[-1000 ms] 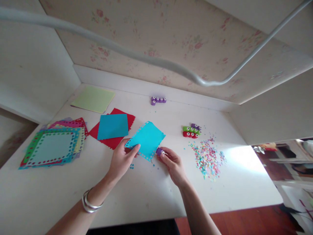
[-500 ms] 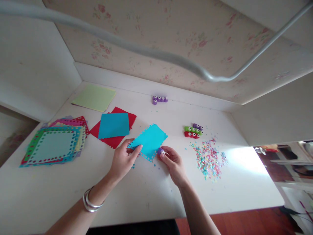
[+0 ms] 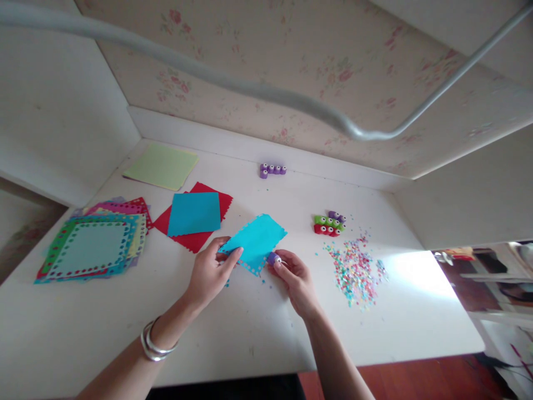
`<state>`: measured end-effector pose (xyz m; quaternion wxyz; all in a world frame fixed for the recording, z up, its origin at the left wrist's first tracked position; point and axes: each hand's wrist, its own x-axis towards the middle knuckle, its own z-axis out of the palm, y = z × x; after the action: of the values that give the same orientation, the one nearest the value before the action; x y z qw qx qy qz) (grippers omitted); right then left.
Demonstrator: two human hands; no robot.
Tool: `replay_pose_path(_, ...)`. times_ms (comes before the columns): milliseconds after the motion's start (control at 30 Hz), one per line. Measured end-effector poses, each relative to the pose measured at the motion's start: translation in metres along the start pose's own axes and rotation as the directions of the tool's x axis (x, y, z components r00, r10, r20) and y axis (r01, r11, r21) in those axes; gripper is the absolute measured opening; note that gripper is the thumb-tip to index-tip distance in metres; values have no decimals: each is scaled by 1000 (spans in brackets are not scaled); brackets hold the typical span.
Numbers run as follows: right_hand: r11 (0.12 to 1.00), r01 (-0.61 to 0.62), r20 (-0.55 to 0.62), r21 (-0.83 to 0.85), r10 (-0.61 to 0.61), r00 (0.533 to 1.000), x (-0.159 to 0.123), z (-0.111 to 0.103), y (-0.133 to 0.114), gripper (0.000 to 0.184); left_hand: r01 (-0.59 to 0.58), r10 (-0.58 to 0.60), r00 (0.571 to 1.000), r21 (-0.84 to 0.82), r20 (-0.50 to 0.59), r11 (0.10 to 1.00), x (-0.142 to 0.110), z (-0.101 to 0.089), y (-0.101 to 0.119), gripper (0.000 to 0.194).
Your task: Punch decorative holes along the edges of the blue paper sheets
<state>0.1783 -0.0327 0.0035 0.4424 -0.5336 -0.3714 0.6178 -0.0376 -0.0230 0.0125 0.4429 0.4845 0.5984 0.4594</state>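
Note:
My left hand point(image 3: 213, 269) pinches the left corner of a bright blue sheet of paper point(image 3: 257, 241), thumb on top. Small punched holes run along some of the sheet's edges. In my right hand point(image 3: 293, 278) is a small purple craft punch point(image 3: 273, 259), held between thumb and fingers at the sheet's lower right edge. Whether the paper sits inside the punch's slot I cannot tell. A few blue paper bits point(image 3: 263, 281) lie on the table just below the sheet.
At left lies a stack of hole-edged coloured papers point(image 3: 89, 250). Behind are pale green sheets point(image 3: 162, 166) and a blue sheet point(image 3: 194, 214) on red paper point(image 3: 225, 201). More punches stand in purple point(image 3: 275, 169) and green-and-red groups point(image 3: 328, 223), near scattered confetti point(image 3: 358, 272).
The blue sheet has shifted very slightly toward me and to the right. Both hands keep nearly the same place and hold.

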Motion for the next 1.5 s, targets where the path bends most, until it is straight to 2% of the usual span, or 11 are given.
replay_pose_path(433,997,69,-34,-26,-70,997,-2,4,2,36,-43,43,999,-29,2,999,0,0,-4,31)
replay_pose_path(667,998,39,-20,-54,-40,999,0,3,-1,38,-48,48,999,2,21,999,0,-3,3,29)
replay_pose_path(800,999,35,-11,-14,-35,999,0,4,-3,35,-28,28,999,-12,20,1000,0,-2,5,30)
replay_pose_path(1033,999,-39,40,11,39,998,-2,2,-4,34,2,0,999,-29,41,1000,0,-1,4,33)
replay_pose_path(1233,1000,-6,-27,17,6,1000,-2,6,-4,27,25,-23,998,-25,66,999,2,-1,1,36)
replay_pose_path(1300,999,2,-35,-35,-3,999,-3,7,-4,29,34,-32,996,-21,80,999,3,-1,0,37)
replay_pose_path(1367,986,40,-56,-164,-50,997,-5,8,-4,30,34,-32,994,-16,102,999,4,0,0,38)
replay_pose_path(1500,859,159,-61,-486,-215,975,-8,8,-2,26,32,-38,989,46,142,998,4,3,-1,37)
